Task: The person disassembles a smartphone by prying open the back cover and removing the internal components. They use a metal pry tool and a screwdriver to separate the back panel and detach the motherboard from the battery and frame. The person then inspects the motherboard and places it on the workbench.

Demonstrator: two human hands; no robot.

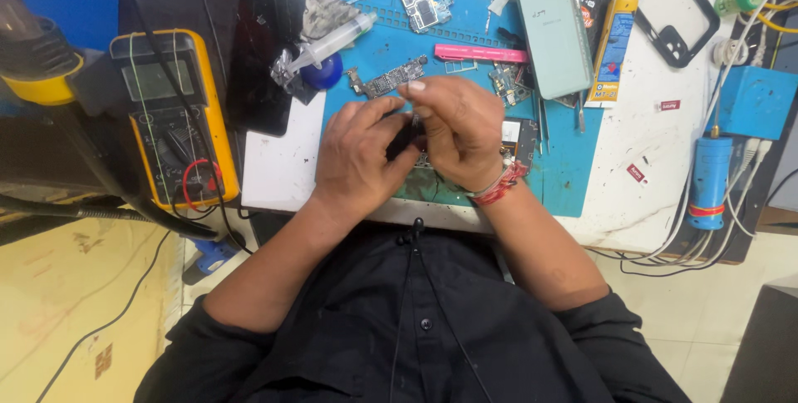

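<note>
Where both hands (pixel 411 133) pinch together: small dark part (pixel 405 139), mostly hidden.

White bench (pixel 283 166) with blue work mat (pixel 573 162).

On mat: syringe (pixel 328 44), long circuit board (pixel 387 80), second board (pixel 422 9), pink strip (pixel 480 54), pale green phone (pixel 550 21) face down. On bare bench: yellow multimeter (pixel 174 116), dark phone (pixel 264 58), blue box (pixel 755 100), blue cylindrical tool (pixel 709 183).

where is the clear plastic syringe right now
In the head view, the clear plastic syringe lies at the blue work mat's upper left edge, over a blue round ball.
</note>
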